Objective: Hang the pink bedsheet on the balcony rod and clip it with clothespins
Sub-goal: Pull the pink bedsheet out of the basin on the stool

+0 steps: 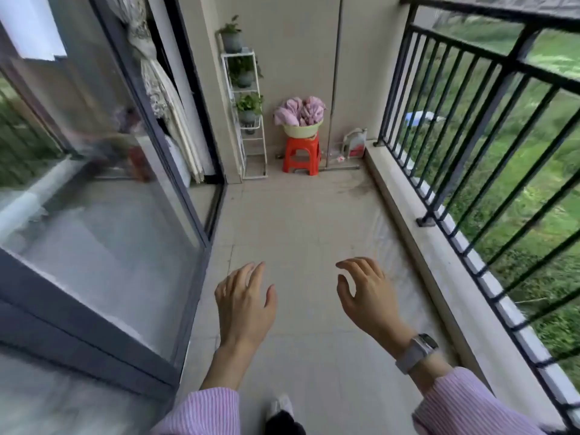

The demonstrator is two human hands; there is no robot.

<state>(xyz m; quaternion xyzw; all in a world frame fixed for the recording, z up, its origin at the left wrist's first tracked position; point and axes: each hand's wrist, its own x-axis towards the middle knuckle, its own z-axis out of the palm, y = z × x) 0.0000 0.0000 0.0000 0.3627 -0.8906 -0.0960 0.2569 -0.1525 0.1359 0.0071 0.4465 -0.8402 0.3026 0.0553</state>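
Note:
The pink bedsheet [299,113] lies bunched in a pale green basin [303,129] on a red plastic stool [302,155] at the far end of the balcony. My left hand [244,301] and my right hand [365,293] hover low in the foreground over the floor, far from the basin. Both are empty with fingers spread. A watch sits on my right wrist. No hanging rod and no clothespins are visible.
A white plant rack [246,98] with potted plants stands left of the stool. A thin pole [334,83] leans against the far wall, with a plastic jug [354,142] beside it. Glass sliding doors [103,189] line the left, a black railing [477,127] on a low curb the right.

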